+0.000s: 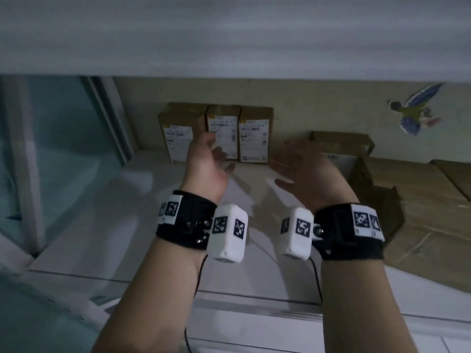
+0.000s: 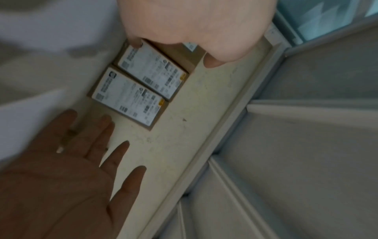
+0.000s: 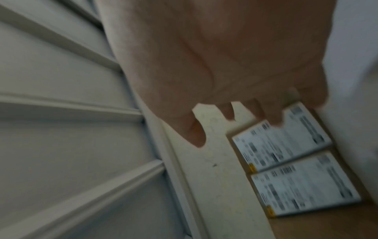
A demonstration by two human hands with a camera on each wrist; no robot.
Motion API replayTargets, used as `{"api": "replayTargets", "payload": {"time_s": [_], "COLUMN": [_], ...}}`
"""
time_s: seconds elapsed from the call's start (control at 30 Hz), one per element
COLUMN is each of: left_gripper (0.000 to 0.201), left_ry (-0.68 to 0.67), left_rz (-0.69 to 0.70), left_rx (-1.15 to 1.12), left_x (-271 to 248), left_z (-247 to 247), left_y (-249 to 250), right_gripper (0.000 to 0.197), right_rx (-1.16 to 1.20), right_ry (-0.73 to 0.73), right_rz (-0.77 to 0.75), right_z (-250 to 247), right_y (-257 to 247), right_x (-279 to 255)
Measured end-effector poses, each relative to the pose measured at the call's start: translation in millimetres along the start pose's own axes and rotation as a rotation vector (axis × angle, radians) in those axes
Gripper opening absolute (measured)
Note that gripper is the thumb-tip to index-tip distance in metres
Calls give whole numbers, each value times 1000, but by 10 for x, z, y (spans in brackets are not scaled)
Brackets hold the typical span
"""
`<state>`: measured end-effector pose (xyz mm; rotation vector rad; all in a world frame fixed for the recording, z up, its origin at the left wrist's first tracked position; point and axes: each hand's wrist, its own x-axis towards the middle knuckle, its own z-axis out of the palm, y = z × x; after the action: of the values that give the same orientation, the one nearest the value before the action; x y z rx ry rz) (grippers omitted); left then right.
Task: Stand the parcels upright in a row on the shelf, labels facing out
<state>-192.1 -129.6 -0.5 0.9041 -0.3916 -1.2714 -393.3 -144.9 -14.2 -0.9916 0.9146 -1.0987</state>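
A dim white shelf runs beneath an overhanging ledge, backed by a cream wall. Three brown cardboard parcels stand upright in a row against the far wall, touching side by side, white labels facing out. To their right, a flat parcel lies label up, near larger cardboard boxes at the right. The left hand hovers just in front of the middle parcel, fingers loosely spread and holding nothing; the right hand hangs open beside it, palm turned inward, likewise empty. A bird sticker marks the wall at far right. The lying parcel looks stiff, light and smooth-sided, probably best taken by its two long edges, one hand each side, then tipped upright next to the row.
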Motion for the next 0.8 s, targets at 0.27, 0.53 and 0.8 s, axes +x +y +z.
{"api": "replayTargets", "payload": {"time_s": [0.27, 0.53, 0.8], "left_gripper": [21, 59, 22], "left_ry": [-317, -488, -469], "left_rz": [56, 256, 22], "left_rx": [437, 1115, 887], "left_x": [-312, -402, -178], "left_z": [556, 990, 1193], "left_y": [-397, -456, -404], "right_gripper": [24, 28, 14], "right_rx": [-104, -99, -59], "right_ry": [284, 448, 554], "right_rz": [-133, -150, -86], "right_z": [-532, -908, -1104], "right_y": [-86, -163, -288], "right_x": [-462, -461, -426]}}
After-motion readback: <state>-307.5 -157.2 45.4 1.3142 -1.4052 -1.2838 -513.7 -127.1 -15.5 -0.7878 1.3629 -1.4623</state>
